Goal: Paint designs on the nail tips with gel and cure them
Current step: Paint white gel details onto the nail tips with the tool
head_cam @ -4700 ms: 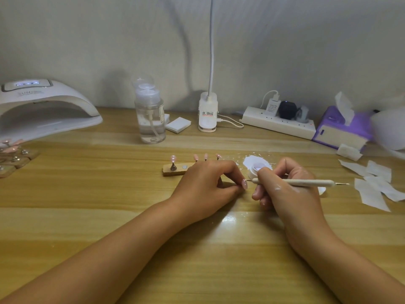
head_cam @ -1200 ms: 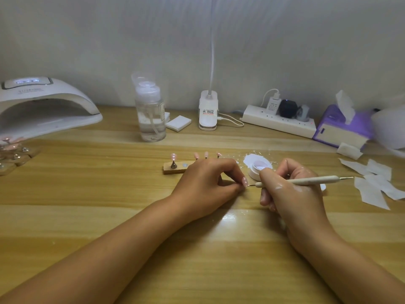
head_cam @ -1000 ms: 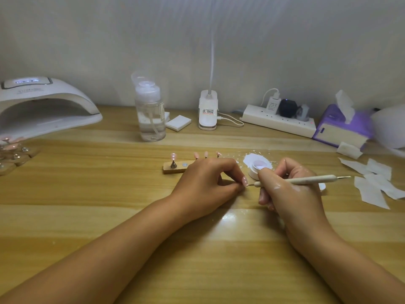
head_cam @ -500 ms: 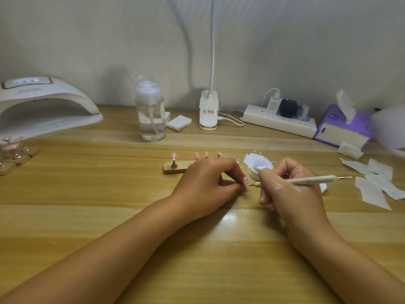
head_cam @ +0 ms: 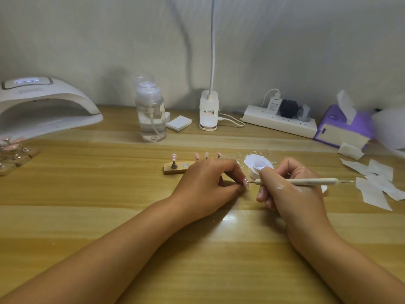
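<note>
My left hand [head_cam: 205, 185] rests on the table and pinches a pink nail tip [head_cam: 246, 182] between thumb and forefinger. My right hand [head_cam: 289, 189] grips a white dotting pen [head_cam: 306, 181], whose metal point touches that tip. Just behind the pen sits a small open pot of white gel [head_cam: 258, 168] amid white smears. A wooden holder [head_cam: 175, 167] carries several pink nail tips on stands, partly hidden behind my left hand. The white curing lamp [head_cam: 43, 106] stands at the far left with its display lit.
More wooden holders with nail tips [head_cam: 15, 153] lie under the lamp's edge. A clear pump bottle [head_cam: 151, 117], a desk lamp base [head_cam: 208, 110], a power strip [head_cam: 278, 121] and a purple tissue box [head_cam: 341, 128] line the back. White wipes [head_cam: 377, 183] lie at right.
The pen tip has stayed at the pinched nail tip, with only slight shifts of my right hand. My left hand has held still.
</note>
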Action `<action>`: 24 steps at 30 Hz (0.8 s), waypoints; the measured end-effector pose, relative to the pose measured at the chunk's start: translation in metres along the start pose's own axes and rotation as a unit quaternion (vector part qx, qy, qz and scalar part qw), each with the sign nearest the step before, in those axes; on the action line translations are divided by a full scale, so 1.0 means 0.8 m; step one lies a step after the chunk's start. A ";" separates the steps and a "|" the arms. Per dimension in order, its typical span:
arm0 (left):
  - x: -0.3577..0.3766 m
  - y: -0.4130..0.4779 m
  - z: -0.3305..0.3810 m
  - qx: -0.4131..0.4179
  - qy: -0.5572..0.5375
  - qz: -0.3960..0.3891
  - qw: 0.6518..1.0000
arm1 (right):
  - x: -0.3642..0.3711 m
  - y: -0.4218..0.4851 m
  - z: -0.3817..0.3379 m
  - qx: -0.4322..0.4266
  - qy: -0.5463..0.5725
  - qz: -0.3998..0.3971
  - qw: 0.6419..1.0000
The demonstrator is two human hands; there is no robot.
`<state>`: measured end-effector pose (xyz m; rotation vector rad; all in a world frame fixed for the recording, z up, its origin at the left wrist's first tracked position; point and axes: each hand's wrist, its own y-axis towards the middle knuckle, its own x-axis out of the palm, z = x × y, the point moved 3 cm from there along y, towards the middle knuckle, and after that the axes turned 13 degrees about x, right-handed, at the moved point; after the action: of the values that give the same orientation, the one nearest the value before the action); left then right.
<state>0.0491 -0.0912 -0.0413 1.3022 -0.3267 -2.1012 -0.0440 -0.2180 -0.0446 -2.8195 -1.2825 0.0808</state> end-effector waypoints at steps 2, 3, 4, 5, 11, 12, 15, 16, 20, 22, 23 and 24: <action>0.000 0.000 0.000 0.000 -0.001 0.000 1.000 | 0.000 0.000 0.000 0.001 0.001 -0.002 1.000; 0.000 0.000 0.000 -0.001 -0.001 -0.001 1.000 | 0.000 0.000 0.000 0.001 -0.001 -0.002 1.000; 0.000 0.000 0.000 -0.002 -0.002 -0.001 1.000 | 0.000 0.000 0.000 0.001 -0.003 -0.003 1.000; 0.000 0.000 0.000 -0.002 -0.003 -0.001 1.000 | 0.000 0.000 0.000 0.001 -0.004 -0.003 1.000; 0.000 -0.001 0.001 0.002 -0.004 -0.001 1.000 | 0.000 -0.001 -0.002 0.007 0.004 0.006 1.000; 0.000 -0.001 0.001 0.003 -0.005 0.000 1.000 | 0.000 -0.002 -0.002 0.008 0.006 0.006 1.000; 0.000 0.000 0.000 0.002 -0.005 0.000 1.000 | 0.001 -0.002 -0.002 0.011 0.000 0.004 1.000; 0.001 0.000 0.000 0.002 -0.004 0.000 1.000 | 0.001 -0.001 -0.002 0.011 -0.001 0.003 1.000; 0.000 0.000 0.001 0.004 0.001 -0.002 1.000 | 0.001 -0.001 -0.001 0.007 -0.003 0.000 1.000; 0.001 -0.001 0.000 0.004 0.002 -0.002 1.000 | 0.001 -0.001 0.000 0.007 -0.006 -0.001 1.000; 0.001 0.000 0.000 0.003 0.002 -0.001 1.000 | 0.001 -0.001 0.000 0.007 -0.007 -0.001 1.000; 0.001 -0.001 0.000 0.001 0.000 -0.001 1.000 | 0.001 -0.001 0.000 0.006 -0.005 -0.001 1.000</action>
<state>0.0487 -0.0915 -0.0424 1.3051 -0.3279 -2.1020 -0.0440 -0.2167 -0.0445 -2.8111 -1.2818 0.1039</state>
